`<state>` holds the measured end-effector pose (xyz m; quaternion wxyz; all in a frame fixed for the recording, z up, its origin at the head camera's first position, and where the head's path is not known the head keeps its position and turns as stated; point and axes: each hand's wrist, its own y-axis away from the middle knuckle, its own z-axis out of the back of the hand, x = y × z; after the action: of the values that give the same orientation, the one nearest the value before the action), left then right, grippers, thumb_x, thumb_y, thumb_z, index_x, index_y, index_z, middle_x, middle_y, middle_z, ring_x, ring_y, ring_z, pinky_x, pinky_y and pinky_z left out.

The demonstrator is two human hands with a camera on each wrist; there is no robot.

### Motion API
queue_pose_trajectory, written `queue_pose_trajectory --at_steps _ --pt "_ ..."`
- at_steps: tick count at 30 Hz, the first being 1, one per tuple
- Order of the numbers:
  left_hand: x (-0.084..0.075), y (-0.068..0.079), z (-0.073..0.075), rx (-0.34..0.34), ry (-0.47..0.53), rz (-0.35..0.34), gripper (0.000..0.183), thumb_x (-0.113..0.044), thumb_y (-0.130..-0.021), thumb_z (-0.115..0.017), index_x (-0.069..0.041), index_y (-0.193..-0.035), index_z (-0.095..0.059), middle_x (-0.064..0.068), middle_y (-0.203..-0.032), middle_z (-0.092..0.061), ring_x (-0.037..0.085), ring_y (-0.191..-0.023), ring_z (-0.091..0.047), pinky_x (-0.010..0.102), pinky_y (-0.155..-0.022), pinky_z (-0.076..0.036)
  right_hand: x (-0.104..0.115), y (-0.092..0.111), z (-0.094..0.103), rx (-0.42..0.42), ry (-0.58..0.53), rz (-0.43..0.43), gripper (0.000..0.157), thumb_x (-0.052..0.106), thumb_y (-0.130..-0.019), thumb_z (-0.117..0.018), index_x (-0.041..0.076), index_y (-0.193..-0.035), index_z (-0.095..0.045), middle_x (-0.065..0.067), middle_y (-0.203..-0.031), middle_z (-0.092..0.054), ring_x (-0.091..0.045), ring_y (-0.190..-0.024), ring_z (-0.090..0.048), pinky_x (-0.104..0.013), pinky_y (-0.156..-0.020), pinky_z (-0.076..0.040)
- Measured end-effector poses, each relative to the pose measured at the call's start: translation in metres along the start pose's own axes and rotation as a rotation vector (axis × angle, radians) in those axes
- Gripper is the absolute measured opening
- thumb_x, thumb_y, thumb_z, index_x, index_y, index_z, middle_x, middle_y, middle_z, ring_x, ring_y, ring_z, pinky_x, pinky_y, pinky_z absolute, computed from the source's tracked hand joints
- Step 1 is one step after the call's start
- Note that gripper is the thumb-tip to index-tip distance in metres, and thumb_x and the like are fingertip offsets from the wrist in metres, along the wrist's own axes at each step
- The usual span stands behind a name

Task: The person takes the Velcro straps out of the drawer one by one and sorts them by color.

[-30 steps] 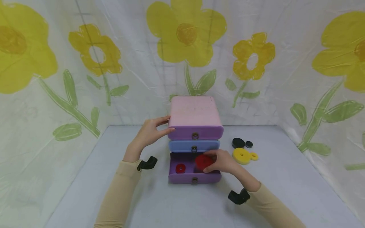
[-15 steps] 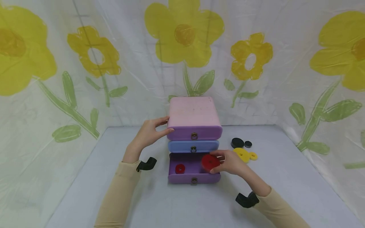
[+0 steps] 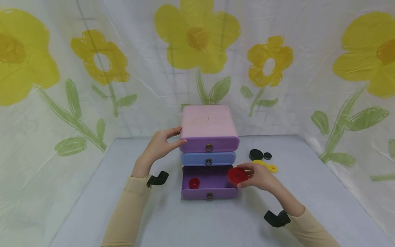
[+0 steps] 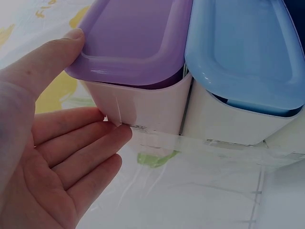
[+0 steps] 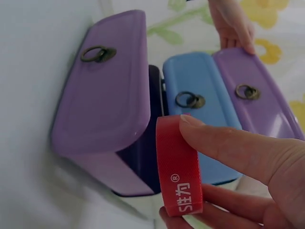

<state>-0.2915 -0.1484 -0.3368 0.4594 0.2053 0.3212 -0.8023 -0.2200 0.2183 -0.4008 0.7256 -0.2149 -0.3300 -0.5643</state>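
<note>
My left hand (image 3: 158,144) rests against the left side of a pink cabinet (image 3: 208,120). Its thumb touches the edge of the purple top drawer (image 4: 133,43), and its fingers lie fairly straight. The blue middle drawer (image 3: 208,159) is closed, while the purple bottom drawer (image 3: 197,194) is pulled out. My right hand (image 3: 262,178) pinches a red roll of tape (image 3: 237,176) by its rim at that drawer's right side. The ribbed edge of the roll shows white lettering in the right wrist view. A smaller red roll (image 3: 194,183) lies in the bottom drawer.
Right of the cabinet lie a large black roll (image 3: 255,154) and a small black roll (image 3: 267,156). A large yellow roll (image 3: 260,162), partly hidden by my right hand, sits beside a small yellow one (image 3: 273,168). A flower-printed curtain (image 3: 142,103) hangs behind the table.
My right hand has carried the large red roll rightward, from over the middle of the bottom drawer to its right side. My left hand stays at the cabinet; the view has shifted slightly.
</note>
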Motion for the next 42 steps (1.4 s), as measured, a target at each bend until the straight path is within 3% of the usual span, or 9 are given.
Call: queue_pose_trajectory --at_steps 11,30,42 --pt "0.002 0.001 0.000 -0.004 -0.006 -0.006 0.073 -0.058 -0.081 -0.065 -0.020 -0.141 -0.048 0.002 -0.137 -0.055 0.021 -0.124 -0.054 0.044 -0.101 -0.045 -0.020 0.005 0.009 -0.014 -0.027 -0.057 0.069 0.026 -0.068 -0.086 0.006 -0.128 -0.058 -0.019 -0.124 -0.060 -0.036 -0.109 -0.061 -0.038 -0.077 -0.058" --pt "0.001 0.001 0.000 -0.015 -0.011 -0.006 0.072 -0.056 -0.081 -0.066 -0.019 -0.140 -0.048 0.002 -0.136 -0.056 0.021 -0.123 -0.055 0.043 -0.100 -0.046 -0.051 0.012 0.014 -0.013 0.045 -0.140 0.071 0.026 -0.068 -0.085 0.005 -0.130 -0.056 -0.020 -0.125 -0.059 -0.040 -0.110 -0.058 -0.040 -0.078 -0.057" --pt "0.000 0.001 -0.001 -0.017 0.003 -0.008 0.071 -0.054 -0.082 -0.067 -0.019 -0.141 -0.048 0.002 -0.137 -0.055 0.021 -0.124 -0.054 0.044 -0.101 -0.045 -0.074 0.021 0.016 -0.012 0.042 -0.174 0.071 0.027 -0.068 -0.085 0.005 -0.130 -0.057 -0.020 -0.125 -0.059 -0.036 -0.107 -0.059 -0.040 -0.078 -0.057"
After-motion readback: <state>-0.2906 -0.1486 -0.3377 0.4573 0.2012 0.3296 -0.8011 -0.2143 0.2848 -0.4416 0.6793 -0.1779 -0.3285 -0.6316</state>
